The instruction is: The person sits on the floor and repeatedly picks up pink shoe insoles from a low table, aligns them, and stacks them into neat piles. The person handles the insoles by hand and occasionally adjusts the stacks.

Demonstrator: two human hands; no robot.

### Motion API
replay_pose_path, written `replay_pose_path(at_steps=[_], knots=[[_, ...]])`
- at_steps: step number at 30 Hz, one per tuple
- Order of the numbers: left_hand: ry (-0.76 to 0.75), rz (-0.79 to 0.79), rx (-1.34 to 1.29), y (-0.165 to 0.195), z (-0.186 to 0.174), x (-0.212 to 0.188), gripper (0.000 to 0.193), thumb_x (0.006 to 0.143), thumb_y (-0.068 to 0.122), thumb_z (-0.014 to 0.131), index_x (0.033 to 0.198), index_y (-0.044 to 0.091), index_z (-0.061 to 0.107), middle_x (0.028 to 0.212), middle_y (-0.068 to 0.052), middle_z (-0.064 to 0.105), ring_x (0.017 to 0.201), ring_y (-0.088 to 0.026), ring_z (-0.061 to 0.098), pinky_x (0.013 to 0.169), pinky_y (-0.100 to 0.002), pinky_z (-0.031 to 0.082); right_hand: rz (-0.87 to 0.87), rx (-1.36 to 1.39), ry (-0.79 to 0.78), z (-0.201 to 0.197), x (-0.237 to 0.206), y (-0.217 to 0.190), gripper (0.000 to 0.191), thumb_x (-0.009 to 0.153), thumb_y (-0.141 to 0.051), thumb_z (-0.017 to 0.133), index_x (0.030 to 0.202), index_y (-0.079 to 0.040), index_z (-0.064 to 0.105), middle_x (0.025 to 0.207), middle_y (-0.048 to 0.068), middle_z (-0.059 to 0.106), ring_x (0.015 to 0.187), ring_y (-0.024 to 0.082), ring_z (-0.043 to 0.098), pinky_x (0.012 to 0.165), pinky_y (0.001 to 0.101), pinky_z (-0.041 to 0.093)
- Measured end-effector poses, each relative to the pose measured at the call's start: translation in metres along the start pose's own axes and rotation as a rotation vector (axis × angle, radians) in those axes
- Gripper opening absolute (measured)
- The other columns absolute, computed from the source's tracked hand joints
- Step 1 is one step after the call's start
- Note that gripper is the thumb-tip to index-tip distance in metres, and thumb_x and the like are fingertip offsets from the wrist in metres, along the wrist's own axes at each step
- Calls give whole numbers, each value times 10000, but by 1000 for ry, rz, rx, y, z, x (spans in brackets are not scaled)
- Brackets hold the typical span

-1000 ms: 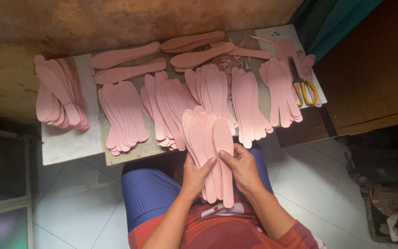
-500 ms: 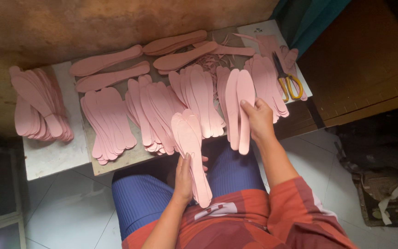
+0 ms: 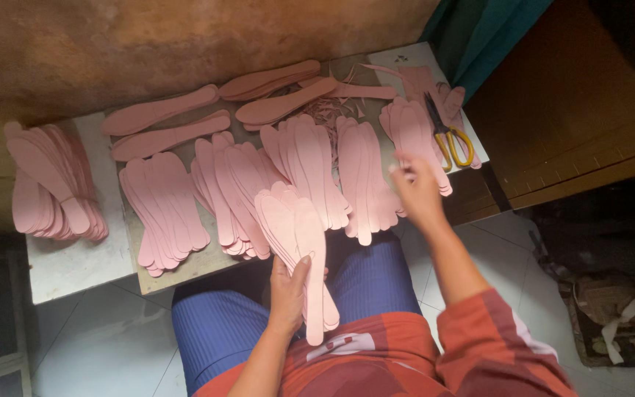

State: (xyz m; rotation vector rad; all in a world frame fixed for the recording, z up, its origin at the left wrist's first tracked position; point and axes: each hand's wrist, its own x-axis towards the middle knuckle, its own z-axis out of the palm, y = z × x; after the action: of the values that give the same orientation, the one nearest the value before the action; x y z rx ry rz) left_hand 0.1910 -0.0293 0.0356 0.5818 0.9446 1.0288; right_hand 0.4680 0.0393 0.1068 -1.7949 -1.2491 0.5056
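Observation:
My left hand (image 3: 289,291) grips a small stack of pink shoe-insole cutouts (image 3: 295,235) over my lap, their toe ends resting on the table edge. My right hand (image 3: 418,192) hovers with fingers apart and empty just right of a fanned pile of pink insoles (image 3: 365,180) on the low table (image 3: 75,261). Several more fanned piles of pink insoles lie across the table: one (image 3: 163,209) left of centre, one (image 3: 233,191) beside it, and one (image 3: 310,165) in the middle.
A loose heap of pink insoles (image 3: 53,191) lies at the table's left end. Yellow-handled scissors (image 3: 450,140) rest on a pile at the right end. Long pink strips (image 3: 159,110) and offcuts lie along the back, against a brown wall. White tiled floor lies below.
My right hand carried a few insoles from the lap stack to a pile on the table, released them and drew back to the right. My left hand kept holding the remaining stack.

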Motion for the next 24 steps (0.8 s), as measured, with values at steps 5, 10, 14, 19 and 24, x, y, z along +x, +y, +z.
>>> replay_pose_path(at_steps=[5,10,14,19,24], knots=[[-25,165,-36,-8,1,-2,475,885,40,706,1304,26,483,1188,-86,668,1072,-181,654,889,-311,567,450,561,-439,62,-131,-36,439,858,-146,739,1263,-48,600,1066,52,712,909,119,675,781,271,543],[-60,117,37,-11,-13,-8,374,988,125,645,1313,0,510,1099,-141,692,966,-195,677,834,-325,578,475,839,-289,87,-166,-32,265,925,-84,692,1159,18,622,1024,114,742,904,161,701,825,290,576],[-153,-18,-164,-10,-27,-14,378,998,189,515,1341,28,513,1076,-153,725,870,-176,700,768,-329,600,494,910,-273,75,-154,-15,217,999,-111,634,1168,26,643,1005,102,715,855,158,686,776,313,580],[-176,94,-95,-14,-29,-17,406,981,79,550,1379,18,502,1229,-115,685,1079,-152,662,939,-321,543,590,936,-306,68,-165,-19,248,982,-121,623,1188,13,660,1057,102,727,901,153,699,822,310,576],[-119,217,85,-14,-24,-21,469,951,44,659,1390,0,501,1278,-98,660,1156,-157,625,1012,-317,507,538,972,-264,75,-177,-32,246,972,-85,647,1186,36,652,1087,115,729,967,156,703,885,323,574]])
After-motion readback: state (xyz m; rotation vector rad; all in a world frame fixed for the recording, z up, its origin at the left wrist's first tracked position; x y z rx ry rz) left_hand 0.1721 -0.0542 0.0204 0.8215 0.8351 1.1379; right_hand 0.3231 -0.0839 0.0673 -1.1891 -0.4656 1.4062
